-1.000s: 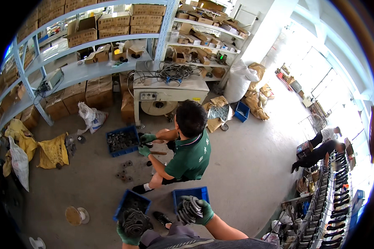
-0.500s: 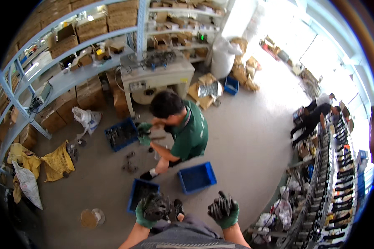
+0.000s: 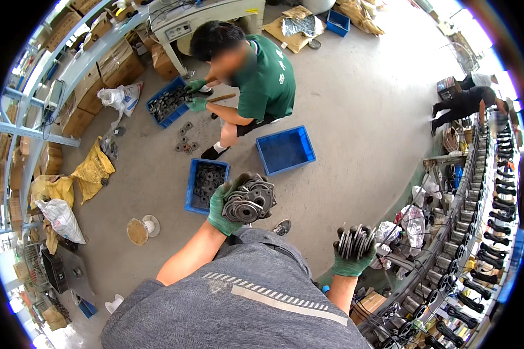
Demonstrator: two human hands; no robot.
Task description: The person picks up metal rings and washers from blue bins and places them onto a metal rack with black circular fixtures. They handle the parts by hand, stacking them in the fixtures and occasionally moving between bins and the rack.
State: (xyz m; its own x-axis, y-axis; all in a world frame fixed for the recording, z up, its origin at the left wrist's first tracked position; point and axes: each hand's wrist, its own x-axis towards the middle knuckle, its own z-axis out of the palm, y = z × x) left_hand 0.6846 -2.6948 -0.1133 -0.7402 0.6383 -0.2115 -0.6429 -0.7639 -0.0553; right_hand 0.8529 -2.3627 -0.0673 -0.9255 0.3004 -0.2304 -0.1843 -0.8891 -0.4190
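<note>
My left hand, in a green glove, grips a stack of dark metal discs held up in front of my chest. My right hand, also gloved in green, clutches a second bundle of grey metal discs out to my right. Below my left hand a blue crate holds more of the same discs. An empty blue crate lies just beyond it on the concrete floor.
A person in a green shirt crouches ahead, gloved hands over another blue crate of parts. Loose discs lie on the floor. Shelving with cartons runs along the left; a rack of dark parts lines the right. Another person bends over far right.
I have risen and turned right with both stacks; the crates and the crouching person now lie farther ahead. My right hand has swung out toward the rack on the right.
</note>
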